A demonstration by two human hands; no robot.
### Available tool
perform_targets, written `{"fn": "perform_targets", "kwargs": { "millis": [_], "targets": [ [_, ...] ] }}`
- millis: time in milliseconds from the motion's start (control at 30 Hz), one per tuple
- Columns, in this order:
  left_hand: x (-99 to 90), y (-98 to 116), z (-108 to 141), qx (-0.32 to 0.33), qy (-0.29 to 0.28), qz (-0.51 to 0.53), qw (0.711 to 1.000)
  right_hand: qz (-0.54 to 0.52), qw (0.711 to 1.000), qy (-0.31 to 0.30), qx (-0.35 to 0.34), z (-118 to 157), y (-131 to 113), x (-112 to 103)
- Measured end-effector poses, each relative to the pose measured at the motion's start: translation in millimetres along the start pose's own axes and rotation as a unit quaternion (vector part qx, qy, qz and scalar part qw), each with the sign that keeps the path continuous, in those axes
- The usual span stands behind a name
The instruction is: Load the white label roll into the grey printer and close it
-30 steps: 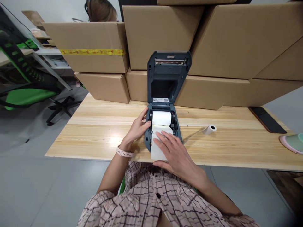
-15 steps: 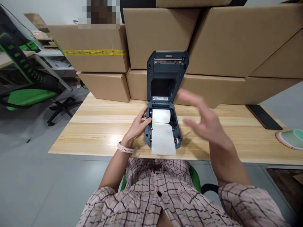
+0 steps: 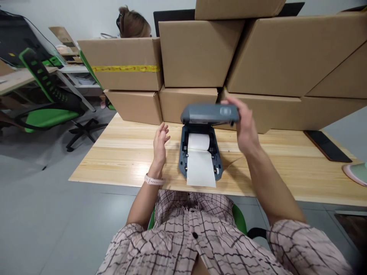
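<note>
A dark grey label printer (image 3: 182,164) stands on the wooden table, its hinged lid (image 3: 208,113) part-way down over the base. Inside lies a white label roll (image 3: 198,141), and a strip of label paper (image 3: 200,168) runs from it out past the front edge. With its fingers around the lid's right side, my right hand (image 3: 247,128) grips it; some fingertips are hidden behind the lid. Left of the printer, my left hand (image 3: 160,145) is raised with fingers apart, touching nothing. A pale pink band circles that wrist.
Stacked cardboard boxes (image 3: 197,53) line the back of the table (image 3: 109,152). A black phone (image 3: 328,146) and a green-and-pink object (image 3: 357,172) are at the right. Behind the boxes, a person's head shows. A green chair (image 3: 51,114) stands at the left.
My right hand has taken hold of the printer lid and swung it down from upright. My left hand has let go of the printer's side and moved left. The view has shifted slightly.
</note>
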State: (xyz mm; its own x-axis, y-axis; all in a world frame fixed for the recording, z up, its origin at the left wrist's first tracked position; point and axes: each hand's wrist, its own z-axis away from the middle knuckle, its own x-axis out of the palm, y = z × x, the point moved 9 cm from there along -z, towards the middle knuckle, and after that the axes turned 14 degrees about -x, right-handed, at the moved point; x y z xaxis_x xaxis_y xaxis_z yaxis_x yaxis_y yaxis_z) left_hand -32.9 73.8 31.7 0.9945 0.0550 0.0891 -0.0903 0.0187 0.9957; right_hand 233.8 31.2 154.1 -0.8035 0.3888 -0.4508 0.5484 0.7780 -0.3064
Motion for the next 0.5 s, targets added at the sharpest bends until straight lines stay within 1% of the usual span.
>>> {"fn": "perform_targets", "kwargs": {
  "millis": [33,67,133,167,233,300,400,500],
  "targets": [
    [-0.8,8,10,0.018,0.001,0.006,1.0,-0.031,0.999,-0.012,0.008,19,-15,1],
    [2.1,15,22,0.037,-0.011,0.001,0.999,-0.046,0.998,-0.043,0.014,38,-29,6],
    [14.7,24,47,0.059,-0.046,-0.036,0.997,-0.048,0.995,-0.083,0.011,68,-52,14],
    [22.2,24,57,0.055,-0.061,-0.062,0.995,-0.039,0.995,-0.092,0.007,80,-59,18],
    [35.5,16,71,0.021,-0.083,-0.094,0.992,-0.016,0.997,-0.082,0.001,95,-66,23],
    [44.3,2,78,-0.025,-0.096,-0.084,0.992,0.001,0.999,-0.044,0.0,102,-66,25],
    [47.9,-18,81,-0.067,-0.097,-0.033,0.993,0.024,1.0,-0.007,0.008,108,-63,29],
    [46.8,-34,85,-0.084,-0.091,-0.03,0.992,0.052,0.998,-0.006,0.025,115,-61,33]
  ]
}}
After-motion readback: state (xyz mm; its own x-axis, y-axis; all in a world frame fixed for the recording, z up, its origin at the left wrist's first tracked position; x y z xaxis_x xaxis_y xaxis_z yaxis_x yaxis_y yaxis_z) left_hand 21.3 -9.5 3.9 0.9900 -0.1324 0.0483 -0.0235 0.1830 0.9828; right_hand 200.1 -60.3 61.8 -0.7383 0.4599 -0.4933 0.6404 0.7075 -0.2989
